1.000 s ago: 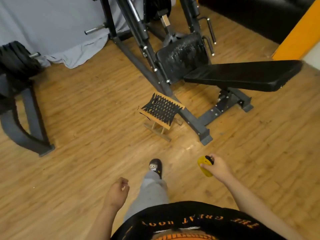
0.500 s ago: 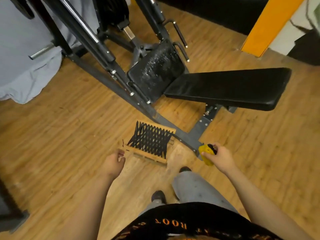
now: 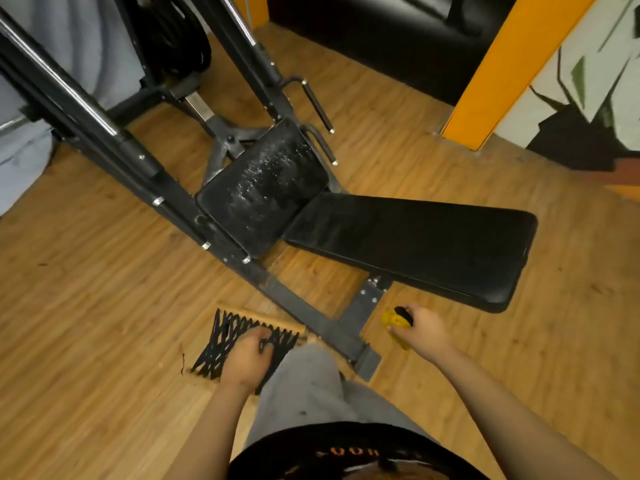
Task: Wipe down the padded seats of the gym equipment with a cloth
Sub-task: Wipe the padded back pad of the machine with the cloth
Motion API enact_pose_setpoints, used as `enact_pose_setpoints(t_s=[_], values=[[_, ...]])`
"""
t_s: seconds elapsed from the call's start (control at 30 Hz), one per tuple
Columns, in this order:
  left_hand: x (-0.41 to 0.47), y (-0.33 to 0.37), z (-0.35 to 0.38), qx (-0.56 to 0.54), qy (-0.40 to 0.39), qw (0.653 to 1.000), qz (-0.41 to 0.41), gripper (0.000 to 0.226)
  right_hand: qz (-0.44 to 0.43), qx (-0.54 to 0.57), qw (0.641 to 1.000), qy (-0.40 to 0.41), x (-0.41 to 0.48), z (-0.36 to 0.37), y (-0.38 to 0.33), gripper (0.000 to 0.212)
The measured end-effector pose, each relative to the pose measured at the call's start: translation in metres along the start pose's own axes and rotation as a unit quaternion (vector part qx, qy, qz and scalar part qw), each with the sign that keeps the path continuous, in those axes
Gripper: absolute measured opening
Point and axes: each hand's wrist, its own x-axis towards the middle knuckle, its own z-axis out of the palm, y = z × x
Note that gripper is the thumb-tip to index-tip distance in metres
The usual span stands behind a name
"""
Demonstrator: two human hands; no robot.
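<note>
Cloth [image 3: 393, 322] | you are gripping it (yellow, bunched) in your right hand [image 3: 420, 332], fingers curling round it, near the bench [image 3: 415, 244] | seat [image 3: 263, 192] is showing white specks | your left hand [image 3: 244, 358] is hanging over the stool [image 3: 214, 344], fingers curling; whether they are holding it I cannot tell

Wood floor [image 3: 86, 323] all over. Small wooden stool [image 3: 214, 344] with black woven straps, near centre. Grey sheet [image 3: 20, 161] far left. Orange pillar [image 3: 505, 71] far right, black sofa [image 3: 381, 32] left of it, painted wall [image 3: 595, 64] right.
</note>
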Motion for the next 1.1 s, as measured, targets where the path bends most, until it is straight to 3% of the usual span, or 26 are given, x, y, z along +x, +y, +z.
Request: enact_pose_setpoints(t_s=[0.1, 0.37, 0.67, 0.93, 1.1], values=[[0.029, 0.031, -0.023, -0.016, 0.033, 0.999, 0.025, 0.029, -0.007, 0.014, 0.999, 0.028, 0.021, -0.026, -0.015, 0.037], [0.098, 0.090, -0.112, 0.013, 0.116, 0.985, 0.131, 0.029, -0.068, 0.042, 0.995, 0.061, 0.084, -0.089, -0.086, 0.051], [0.196, 0.098, -0.183, 0.028, 0.164, 0.978, 0.127, 0.027, -0.181, 0.084, 0.977, 0.075, 0.173, -0.118, -0.182, 0.041], [0.329, 0.057, -0.159, 0.016, 0.147, 0.985, 0.090, 0.032, -0.209, 0.066, 0.975, 0.038, 0.302, -0.054, -0.262, 0.054], [0.422, 0.010, -0.143, 0.008, 0.165, 0.983, 0.083, 0.029, -0.229, 0.090, 0.968, 0.047, 0.396, 0.006, -0.289, 0.050]])
